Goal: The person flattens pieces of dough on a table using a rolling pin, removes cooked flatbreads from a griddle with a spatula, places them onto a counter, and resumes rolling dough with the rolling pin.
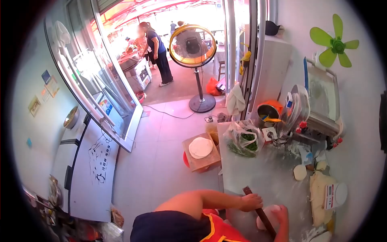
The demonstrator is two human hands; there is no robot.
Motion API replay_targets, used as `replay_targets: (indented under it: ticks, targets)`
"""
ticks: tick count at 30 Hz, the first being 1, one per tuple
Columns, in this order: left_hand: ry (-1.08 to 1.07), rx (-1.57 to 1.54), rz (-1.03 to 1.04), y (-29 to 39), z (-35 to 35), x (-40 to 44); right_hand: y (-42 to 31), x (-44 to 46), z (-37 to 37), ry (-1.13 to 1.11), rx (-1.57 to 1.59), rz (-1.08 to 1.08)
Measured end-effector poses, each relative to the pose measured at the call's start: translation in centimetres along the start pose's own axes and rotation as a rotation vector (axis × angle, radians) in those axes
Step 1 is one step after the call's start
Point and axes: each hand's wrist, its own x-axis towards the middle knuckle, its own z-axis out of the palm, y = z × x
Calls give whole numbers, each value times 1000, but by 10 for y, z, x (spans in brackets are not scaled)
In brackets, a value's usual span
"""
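Observation:
My left hand [251, 202] is closed around the upper part of a dark wooden rolling pin [264, 220]. The pin lies slantwise across a pale round of dough [262, 222] on the metal worktable [242, 173]. At the far edge of that dough is my right hand [281, 213], its fingers bent and gripping the edge. The pin's lower end runs close to my right forearm. A small flat piece of dough [300, 172] rests farther across the table, near a large lump of dough [320, 189].
A white kitchen scale [335, 195] stands beside the lump. Bagged greens [246, 141], a metal pot [269, 113] and a machine [322, 101] line the table's far end. Round flat dough [200, 148] sits on a board nearby. A pedestal fan [193, 46] and a person [155, 50] are by the doorway.

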Motion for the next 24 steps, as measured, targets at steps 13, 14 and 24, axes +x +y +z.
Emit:
replay_targets:
  ticks: [13,14,24]
  targets:
    - [76,11,-36,-10,1,-28,112,-43,30,353,-242,88]
    - [126,22,-31,-12,6,-25,116,-67,31,408,-278,90]
    - [31,34,-208,-11,21,-8,126,-129,73,745,-682,206]
